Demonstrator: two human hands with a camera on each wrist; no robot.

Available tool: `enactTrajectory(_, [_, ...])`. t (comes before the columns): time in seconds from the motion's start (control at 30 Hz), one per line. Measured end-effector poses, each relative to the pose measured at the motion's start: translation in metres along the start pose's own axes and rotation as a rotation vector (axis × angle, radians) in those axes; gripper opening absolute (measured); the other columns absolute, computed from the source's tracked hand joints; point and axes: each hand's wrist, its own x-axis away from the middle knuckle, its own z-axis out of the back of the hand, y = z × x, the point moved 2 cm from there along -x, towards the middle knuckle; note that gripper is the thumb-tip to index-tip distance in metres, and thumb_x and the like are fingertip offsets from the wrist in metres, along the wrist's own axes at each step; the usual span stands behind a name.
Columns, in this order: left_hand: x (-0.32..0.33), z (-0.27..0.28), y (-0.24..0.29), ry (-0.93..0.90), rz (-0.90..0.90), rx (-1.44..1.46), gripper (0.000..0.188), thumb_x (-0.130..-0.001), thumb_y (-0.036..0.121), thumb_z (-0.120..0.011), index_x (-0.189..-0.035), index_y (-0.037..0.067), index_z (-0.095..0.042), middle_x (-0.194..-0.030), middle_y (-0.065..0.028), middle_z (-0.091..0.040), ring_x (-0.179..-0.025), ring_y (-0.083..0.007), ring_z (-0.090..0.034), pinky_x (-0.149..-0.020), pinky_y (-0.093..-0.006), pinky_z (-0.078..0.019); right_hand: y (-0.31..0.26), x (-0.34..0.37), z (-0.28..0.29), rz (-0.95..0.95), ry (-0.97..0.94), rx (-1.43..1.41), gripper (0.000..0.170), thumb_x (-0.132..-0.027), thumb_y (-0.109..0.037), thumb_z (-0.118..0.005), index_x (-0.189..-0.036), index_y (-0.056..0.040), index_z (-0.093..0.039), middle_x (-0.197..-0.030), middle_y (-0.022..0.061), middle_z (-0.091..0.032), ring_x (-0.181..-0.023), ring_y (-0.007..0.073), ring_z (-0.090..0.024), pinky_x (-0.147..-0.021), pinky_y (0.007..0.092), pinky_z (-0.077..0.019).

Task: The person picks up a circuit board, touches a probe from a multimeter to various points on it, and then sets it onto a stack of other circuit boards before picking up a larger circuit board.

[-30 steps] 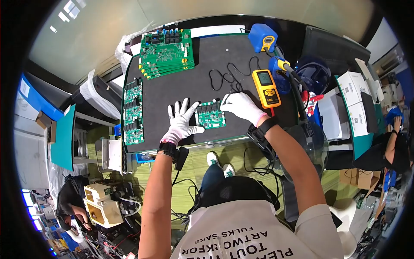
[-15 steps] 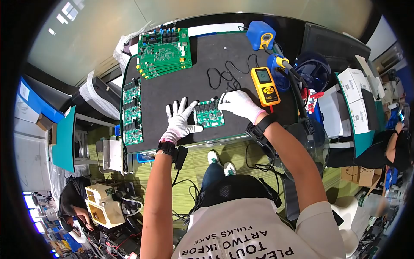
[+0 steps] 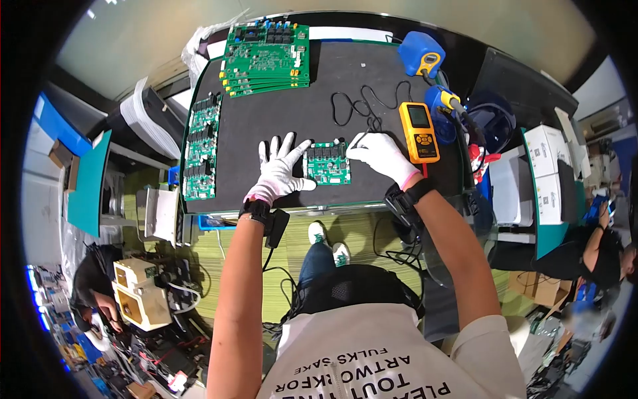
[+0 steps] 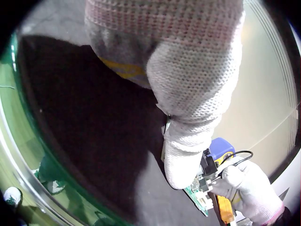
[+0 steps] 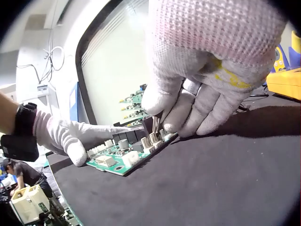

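A small green circuit board (image 3: 327,163) with black relays along its far side lies on the dark mat between the two gloved hands. My left hand (image 3: 280,174) rests with fingers spread at the board's left side, its thumb near the lower left corner and index finger by the upper left. My right hand (image 3: 380,157) pinches a test probe at the board's right edge; its metal tips (image 5: 154,126) reach down among the connectors there. A black cable (image 3: 340,110) runs from that hand across the mat. Beside it lies a yellow handheld meter (image 3: 421,133).
Several larger green boards (image 3: 267,61) are stacked at the back left. Smaller boards (image 3: 201,145) line the mat's left edge. A blue soldering station (image 3: 421,53) stands at the back right, with its iron holder (image 3: 441,101) in front. Other people sit at both sides.
The head view has shifted slightly, moving the bench in the picture. Both hands keep about the same places at the board. The meter's display looks darker than before.
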Motion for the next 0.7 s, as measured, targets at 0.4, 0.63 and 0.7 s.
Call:
enactTrajectory(0.4, [0.004,0.004,0.003,0.003,0.025,0.081,0.1,-0.054,0.047,-0.082,-0.142,0.032,-0.035,-0.153,-0.0113,-0.019,-0.141,-0.0371,-0.009,-0.114,-0.0502,0.0026,0.002,0.003,-0.002,0.222,0.022,0.058,0.014,-0.082,-0.015,-0.062,-0.084,-0.0028,-0.069,-0.08,0.0083,-0.066,-0.062,0.0171,-0.06,-0.056,0.0276,-0.0444])
enactTrajectory(0.63, [0.006,0.004,0.002,0.026,0.001,0.111,0.099,-0.052,0.042,-0.083,-0.14,0.031,-0.038,-0.152,-0.0107,-0.021,-0.141,-0.0363,-0.01,-0.113,-0.0531,0.0025,-0.005,0.003,-0.004,-0.094,0.037,-0.027,0.016,-0.079,-0.018,-0.065,-0.086,-0.0039,-0.07,-0.075,0.0061,-0.066,-0.064,0.0131,-0.058,-0.06,0.0267,-0.0444])
enactTrajectory(0.7, [0.007,0.005,0.003,0.025,0.01,0.119,0.1,-0.052,0.042,-0.084,-0.14,0.031,-0.038,-0.152,-0.0107,-0.021,-0.141,-0.0364,-0.01,-0.113,-0.0531,0.0024,-0.006,0.004,-0.004,-0.091,0.04,-0.033,0.016,-0.079,-0.017,-0.065,-0.086,-0.0039,-0.07,-0.074,0.0055,-0.066,-0.063,0.0125,-0.058,-0.059,0.0265,-0.0444])
